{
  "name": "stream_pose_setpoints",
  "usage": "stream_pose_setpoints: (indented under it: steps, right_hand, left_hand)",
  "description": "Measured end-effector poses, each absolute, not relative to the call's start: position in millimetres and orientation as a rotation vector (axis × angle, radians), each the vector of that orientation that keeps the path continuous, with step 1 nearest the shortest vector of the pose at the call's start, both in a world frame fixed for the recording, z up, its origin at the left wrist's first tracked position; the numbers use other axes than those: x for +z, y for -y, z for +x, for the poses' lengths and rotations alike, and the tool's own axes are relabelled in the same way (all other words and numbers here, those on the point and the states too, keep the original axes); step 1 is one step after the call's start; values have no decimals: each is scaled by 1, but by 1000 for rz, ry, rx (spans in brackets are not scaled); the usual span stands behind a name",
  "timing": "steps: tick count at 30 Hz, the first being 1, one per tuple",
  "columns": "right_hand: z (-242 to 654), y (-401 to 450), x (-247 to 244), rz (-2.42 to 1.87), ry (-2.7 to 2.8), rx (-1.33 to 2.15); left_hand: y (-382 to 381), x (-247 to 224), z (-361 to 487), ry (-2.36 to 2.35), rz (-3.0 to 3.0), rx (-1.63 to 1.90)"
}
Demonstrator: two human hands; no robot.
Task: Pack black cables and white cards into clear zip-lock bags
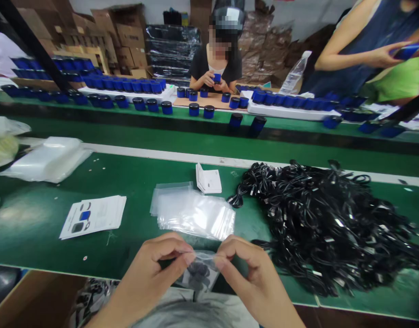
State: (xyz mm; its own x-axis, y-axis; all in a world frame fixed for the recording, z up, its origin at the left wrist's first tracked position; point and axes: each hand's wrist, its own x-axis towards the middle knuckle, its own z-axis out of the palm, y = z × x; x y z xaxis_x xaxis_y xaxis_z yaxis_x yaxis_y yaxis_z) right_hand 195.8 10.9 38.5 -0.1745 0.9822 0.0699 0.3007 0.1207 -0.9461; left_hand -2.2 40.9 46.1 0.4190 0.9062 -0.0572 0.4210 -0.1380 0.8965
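Observation:
Both my hands pinch the top edge of a clear plastic bag (209, 280) at the front edge of the green table. Thumb and fingers of my left hand (161, 262) close on its left corner, those of my right hand (245, 264) on its right corner. A dark coiled cable (198, 273) shows through the plastic. Just beyond my hands lies a stack of empty clear bags (196, 212), with a folded white leaflet (209, 179) behind it. To the right spreads a big heap of black cables (319, 223). Printed leaflets (93, 216) are stacked on the left.
Across the green bench (144, 132), rows of blue jar-like items with black tops (127, 85) stand along the far side. One person (216, 68) sits there holding a blue item; another person (360, 45) stands at right. A plastic-wrapped white pack (48, 159) lies at left.

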Motion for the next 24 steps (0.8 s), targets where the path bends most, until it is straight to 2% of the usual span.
stream_pose_setpoints:
  steps: [12,18,21,24]
  right_hand:
    - [175,-1,39,-1234,1802,980]
    - [165,5,27,-1088,2136,817]
    - [154,5,13,-1050,2231,958]
    - [148,3,8,-1088,2177,1027]
  left_hand:
    - [-27,41,-8,-1120,1704,657]
    - [-2,31,-20,-1181,1624,595]
    - [14,25,-46,-1325,1635,502]
    - [25,15,-95,-1504,1682,261]
